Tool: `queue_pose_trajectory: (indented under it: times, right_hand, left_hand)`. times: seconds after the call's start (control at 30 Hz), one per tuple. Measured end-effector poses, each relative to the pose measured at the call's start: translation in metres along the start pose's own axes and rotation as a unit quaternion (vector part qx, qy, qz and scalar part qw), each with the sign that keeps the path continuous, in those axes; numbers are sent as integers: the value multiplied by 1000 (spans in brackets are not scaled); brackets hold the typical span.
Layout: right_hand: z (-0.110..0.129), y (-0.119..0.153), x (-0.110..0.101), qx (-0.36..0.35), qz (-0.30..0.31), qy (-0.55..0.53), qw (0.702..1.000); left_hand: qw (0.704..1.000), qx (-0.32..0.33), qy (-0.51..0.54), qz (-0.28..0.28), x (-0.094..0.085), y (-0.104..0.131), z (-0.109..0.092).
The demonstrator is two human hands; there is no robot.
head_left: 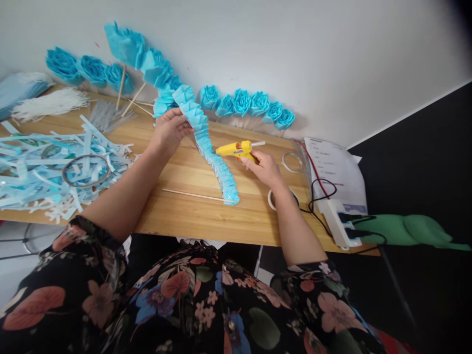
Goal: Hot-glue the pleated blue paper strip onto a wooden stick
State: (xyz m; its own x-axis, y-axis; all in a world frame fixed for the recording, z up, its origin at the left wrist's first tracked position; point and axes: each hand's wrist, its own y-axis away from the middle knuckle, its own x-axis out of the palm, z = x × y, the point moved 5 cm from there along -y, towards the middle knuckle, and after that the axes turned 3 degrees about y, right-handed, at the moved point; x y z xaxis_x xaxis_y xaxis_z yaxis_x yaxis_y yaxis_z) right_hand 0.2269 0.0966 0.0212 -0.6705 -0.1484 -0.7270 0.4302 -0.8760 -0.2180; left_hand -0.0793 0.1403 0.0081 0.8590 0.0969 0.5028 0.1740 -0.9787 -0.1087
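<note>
Crisply pleated, a blue strip (202,135) curves beside the yellow glue gun (233,148).

Left hand (170,131) pinches while right hand (264,167) grips.

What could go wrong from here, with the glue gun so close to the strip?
The yellow glue gun in the right hand has its nozzle by the blue pleated strip; stray glue might mark its folds. The wooden stick meets the strip's lower end; if unfastened, which I can't tell, lifting with the left hand could part them. The looped black cord lies beside the right forearm, which might snag it.
</note>
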Motion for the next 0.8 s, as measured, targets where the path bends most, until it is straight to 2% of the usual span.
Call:
queue_pose_trajectory:
  times: [0.23, 0.43, 0.6, 0.8]
  right_hand:
    - [1, 0, -1, 2, -5, 4, 1000]
    - [2, 0, 2, 5, 15, 37, 999]
    - [-1, 2, -9, 41, 20, 45, 998]
    - [-4, 2, -19, 36, -20, -18, 999]
  left_hand:
    - [1000, -7, -7, -11, 0, 0, 0]
    - [1000, -1, -13, -14, -1, 0, 0]
    - [1000, 3, -21, -8, 1, 1, 1]
    - [1000, -9, -24, 5, 3, 1, 6]
